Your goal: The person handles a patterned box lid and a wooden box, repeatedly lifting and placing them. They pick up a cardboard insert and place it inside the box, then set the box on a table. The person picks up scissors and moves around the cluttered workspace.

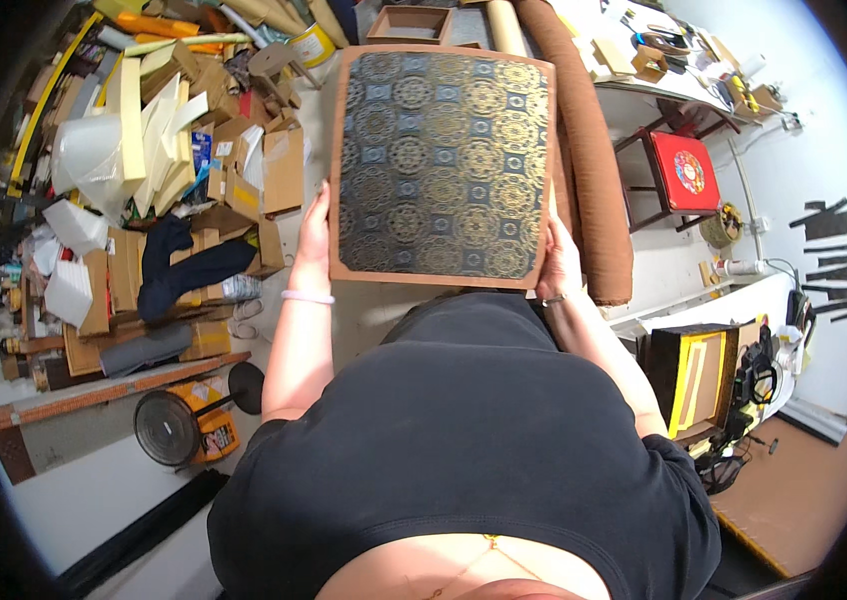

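Observation:
A flat square panel (441,165) covered in dark fabric with gold round patterns and a brown border is held up in front of me. My left hand (315,238) grips its left edge, a pale band on the wrist. My right hand (560,262) grips the lower right edge, a thin bracelet on the wrist. My black shirt fills the lower middle of the view.
A heap of cardboard boxes (244,170) and foam sheets lies at the left. A brown fabric roll (592,170) runs along the panel's right. A chair with a red cushion (684,172) stands at the right. A floor fan (169,427) sits at lower left. A black and yellow box (694,372) rests on the right bench.

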Tool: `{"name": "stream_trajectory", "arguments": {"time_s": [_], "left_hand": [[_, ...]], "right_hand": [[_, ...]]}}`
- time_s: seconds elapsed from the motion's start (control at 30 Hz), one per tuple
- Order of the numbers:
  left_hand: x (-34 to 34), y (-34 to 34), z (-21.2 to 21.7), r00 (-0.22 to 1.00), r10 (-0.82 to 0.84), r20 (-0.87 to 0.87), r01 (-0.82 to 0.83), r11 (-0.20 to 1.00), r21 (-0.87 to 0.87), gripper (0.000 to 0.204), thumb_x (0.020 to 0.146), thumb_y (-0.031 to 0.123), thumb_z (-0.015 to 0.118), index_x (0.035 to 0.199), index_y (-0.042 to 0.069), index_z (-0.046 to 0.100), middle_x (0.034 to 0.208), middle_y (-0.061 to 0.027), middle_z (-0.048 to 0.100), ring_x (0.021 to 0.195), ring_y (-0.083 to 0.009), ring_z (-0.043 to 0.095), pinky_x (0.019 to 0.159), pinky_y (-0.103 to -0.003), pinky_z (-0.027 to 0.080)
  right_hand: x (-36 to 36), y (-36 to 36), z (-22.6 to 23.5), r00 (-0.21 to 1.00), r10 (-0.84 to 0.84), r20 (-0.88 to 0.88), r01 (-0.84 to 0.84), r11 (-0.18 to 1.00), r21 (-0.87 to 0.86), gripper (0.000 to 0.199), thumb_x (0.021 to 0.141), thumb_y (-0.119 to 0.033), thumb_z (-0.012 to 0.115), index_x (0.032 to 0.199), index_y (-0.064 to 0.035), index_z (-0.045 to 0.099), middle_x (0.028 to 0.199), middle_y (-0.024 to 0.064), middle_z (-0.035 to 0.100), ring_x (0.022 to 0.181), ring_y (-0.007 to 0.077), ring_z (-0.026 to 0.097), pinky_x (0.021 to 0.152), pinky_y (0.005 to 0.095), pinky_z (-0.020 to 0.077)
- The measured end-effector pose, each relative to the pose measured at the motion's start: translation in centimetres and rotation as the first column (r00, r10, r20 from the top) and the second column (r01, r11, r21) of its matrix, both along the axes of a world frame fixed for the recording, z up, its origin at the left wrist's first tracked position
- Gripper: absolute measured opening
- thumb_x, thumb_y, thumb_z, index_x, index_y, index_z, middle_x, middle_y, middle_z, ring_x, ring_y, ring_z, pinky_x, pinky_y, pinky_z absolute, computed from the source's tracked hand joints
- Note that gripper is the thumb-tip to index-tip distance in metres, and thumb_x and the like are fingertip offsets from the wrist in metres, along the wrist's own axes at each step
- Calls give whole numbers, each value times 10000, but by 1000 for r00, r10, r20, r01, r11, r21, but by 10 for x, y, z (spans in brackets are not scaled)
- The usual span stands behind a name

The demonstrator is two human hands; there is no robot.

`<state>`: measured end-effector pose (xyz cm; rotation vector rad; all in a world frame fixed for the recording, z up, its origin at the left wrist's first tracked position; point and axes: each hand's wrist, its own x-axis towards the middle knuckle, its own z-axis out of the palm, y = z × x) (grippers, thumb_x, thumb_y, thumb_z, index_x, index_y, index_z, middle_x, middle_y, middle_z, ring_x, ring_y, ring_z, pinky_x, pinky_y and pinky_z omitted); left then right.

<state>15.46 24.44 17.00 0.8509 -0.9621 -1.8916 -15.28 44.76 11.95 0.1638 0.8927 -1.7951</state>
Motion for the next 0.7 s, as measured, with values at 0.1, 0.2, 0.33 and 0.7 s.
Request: {"name": "stream_trajectory", "arguments": {"time_s": [0.1,0.2,0.33,0.7], "left_hand": [[7,-13,-28,996,-43,-82,46,999,26,450,1083,333,474,1403,24,541,1328,-63,620,1198,-159,585,1019,-297,467],[-5,-1,-23,998,4,-64,3,993,117,422,1087,281,469,1419,28,527,1342,-58,609,1213,-153,575,1029,-293,459],[-23,24,0,998,-21,-57,33,976,214,445,1091,254,452,1461,9,482,1396,-61,578,1259,-152,548,1063,-295,434],[-23,52,-39,991,54,121,-83,964,253,474,1100,244,421,1500,-10,429,1503,-83,499,1370,-162,464,1146,-306,355]], "right_hand": [[-4,6,-5,996,38,82,-40,999,21,416,1014,-318,583,1320,-37,602,1234,104,684,1093,231,654,946,386,531],[-3,14,9,998,19,55,-23,997,70,408,1023,-314,568,1319,-37,613,1237,102,694,1088,220,666,952,364,538],[-11,38,6,996,27,83,-44,978,205,400,1026,-332,575,1290,-39,637,1240,91,700,1098,209,672,955,359,551],[-18,52,-22,992,100,71,-120,917,380,435,1045,-387,514,1318,-63,610,1251,83,689,1103,217,671,965,377,548]]}}
